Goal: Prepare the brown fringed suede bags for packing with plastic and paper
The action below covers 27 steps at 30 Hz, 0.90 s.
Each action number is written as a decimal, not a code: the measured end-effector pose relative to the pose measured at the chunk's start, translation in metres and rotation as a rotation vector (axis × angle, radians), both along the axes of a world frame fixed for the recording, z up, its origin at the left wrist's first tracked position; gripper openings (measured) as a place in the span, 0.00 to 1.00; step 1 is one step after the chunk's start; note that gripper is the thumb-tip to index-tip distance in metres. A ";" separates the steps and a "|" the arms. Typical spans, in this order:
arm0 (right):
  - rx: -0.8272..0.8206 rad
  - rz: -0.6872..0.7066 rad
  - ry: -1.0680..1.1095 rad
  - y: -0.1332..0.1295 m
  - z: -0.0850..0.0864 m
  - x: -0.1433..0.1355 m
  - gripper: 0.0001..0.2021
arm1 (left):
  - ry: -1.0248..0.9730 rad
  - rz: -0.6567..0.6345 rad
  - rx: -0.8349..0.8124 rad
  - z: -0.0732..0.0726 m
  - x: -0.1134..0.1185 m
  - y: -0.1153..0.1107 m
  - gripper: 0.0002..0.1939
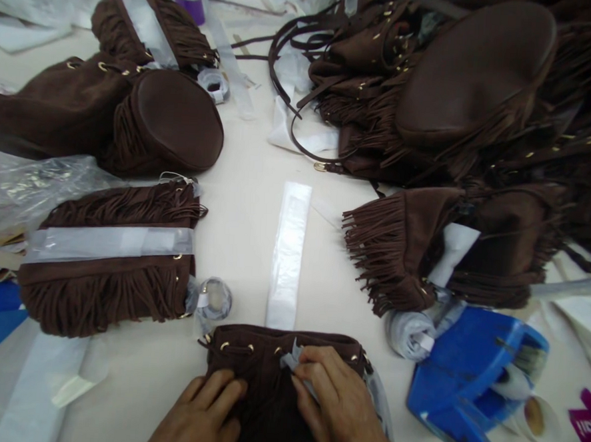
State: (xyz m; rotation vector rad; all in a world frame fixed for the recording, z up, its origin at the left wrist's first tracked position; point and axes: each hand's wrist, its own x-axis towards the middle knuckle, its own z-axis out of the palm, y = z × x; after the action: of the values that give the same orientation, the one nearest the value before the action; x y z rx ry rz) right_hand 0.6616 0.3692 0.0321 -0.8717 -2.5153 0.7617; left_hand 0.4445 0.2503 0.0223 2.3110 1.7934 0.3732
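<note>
A dark brown drawstring bag (266, 379) with gold eyelets lies at the bottom centre. My left hand (209, 406) grips its left side with bent fingers; the thumb is partly hidden. Pinched in my right hand (337, 397), over the bag's right half, is a piece of thin grey wrapping (293, 355) near the eyelets. More clear wrapping shows along the bag's right edge. Just beyond the bag's top, a white plastic-covered strip (289, 254) lies lengthwise on the table.
Fringed brown bags with plastic bands (111, 243) lie at left. A large pile of brown bags (474, 78) fills the back right. Wrapped strap coils (411, 335) flank the work spot. A blue tape dispenser (445, 390) stands right, a purple tape roll (189, 2) at the back.
</note>
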 end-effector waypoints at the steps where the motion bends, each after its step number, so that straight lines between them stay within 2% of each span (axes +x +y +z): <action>1: 0.002 0.001 0.001 0.000 0.001 0.000 0.07 | -0.016 0.003 0.062 0.007 -0.001 0.005 0.16; 4: 0.020 0.005 0.010 -0.001 0.000 0.000 0.07 | -0.019 -0.004 0.131 0.021 0.012 0.024 0.15; 6: 0.025 -0.006 0.024 -0.003 -0.002 0.001 0.07 | -0.035 0.041 0.142 0.016 0.028 0.026 0.16; 7: 0.017 -0.008 0.029 -0.003 -0.003 0.001 0.07 | -0.048 0.019 0.125 0.009 0.034 0.022 0.16; 8: 0.007 -0.003 0.031 -0.004 -0.004 0.002 0.07 | -0.048 -0.032 0.035 0.001 0.036 0.014 0.16; 10: 0.004 0.023 0.026 -0.006 -0.006 0.002 0.07 | -0.097 -0.085 -0.046 -0.012 0.028 -0.005 0.13; 12: 0.047 0.056 0.017 -0.007 -0.008 0.002 0.07 | -0.168 -0.128 -0.051 -0.012 0.004 -0.019 0.13; 14: 0.113 0.070 0.006 -0.009 -0.009 0.002 0.08 | -0.193 -0.104 0.019 0.002 -0.021 -0.020 0.14; 15: 0.135 0.078 0.000 -0.009 -0.010 0.002 0.09 | -0.163 -0.048 0.036 0.011 -0.030 -0.016 0.15; 17: 0.151 0.099 -0.011 -0.010 -0.010 0.003 0.10 | -0.057 0.081 0.079 0.024 -0.037 0.000 0.14; 18: 0.157 0.109 -0.016 -0.010 -0.010 0.003 0.10 | 0.006 0.101 0.063 0.026 -0.034 0.009 0.15; 20: 0.190 0.104 -0.017 -0.009 -0.010 0.003 0.10 | 0.132 0.107 0.023 0.020 -0.021 0.022 0.15; 23: 0.266 0.057 -0.031 -0.009 -0.009 0.000 0.10 | 0.268 0.135 -0.108 0.000 -0.001 0.028 0.13; 25: 0.287 0.038 -0.052 -0.009 -0.010 -0.002 0.10 | 0.288 0.143 -0.196 -0.009 0.003 0.029 0.11; 27: 0.277 0.024 -0.068 -0.009 -0.012 -0.003 0.10 | 0.275 0.121 -0.264 -0.011 0.000 0.032 0.08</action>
State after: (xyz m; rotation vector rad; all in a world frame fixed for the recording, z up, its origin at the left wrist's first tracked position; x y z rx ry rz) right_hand 0.6588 0.3606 0.0204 -0.7832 -2.6122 0.3818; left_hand 0.4445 0.2825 0.0109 2.1578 1.9725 -0.1667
